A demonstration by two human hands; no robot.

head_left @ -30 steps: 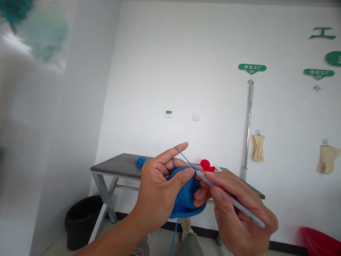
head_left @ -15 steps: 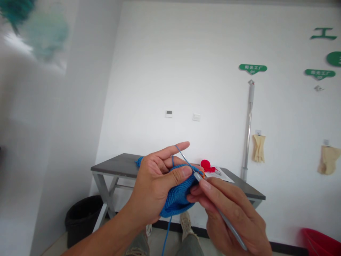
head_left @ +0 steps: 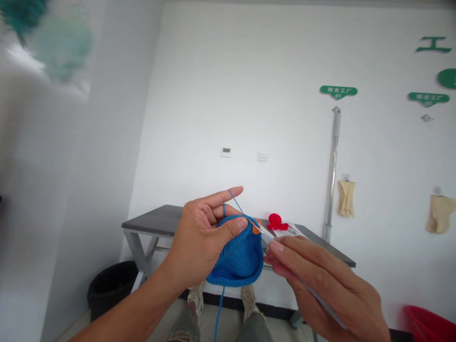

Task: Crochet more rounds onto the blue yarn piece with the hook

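My left hand [head_left: 199,240] pinches a round blue crocheted piece [head_left: 237,259] between thumb and fingers, with the blue yarn [head_left: 233,198] looped over its raised forefinger. My right hand [head_left: 320,285] is closed on a grey crochet hook [head_left: 265,236] whose tip sits at the piece's upper edge beside a small orange marker [head_left: 256,228]. A strand of blue yarn [head_left: 218,311] hangs down from the piece between my knees.
A grey table [head_left: 156,221] stands against the white wall with a red crocheted bit [head_left: 275,221] and a paper sheet on it. A black bin [head_left: 110,287] sits under its left end, a red tub [head_left: 425,323] at the right. Gloves [head_left: 345,197] hang on the wall.
The blue piece has turned so its round face shows. Both hands have shifted a little left, and the right hand has slid back along the hook.
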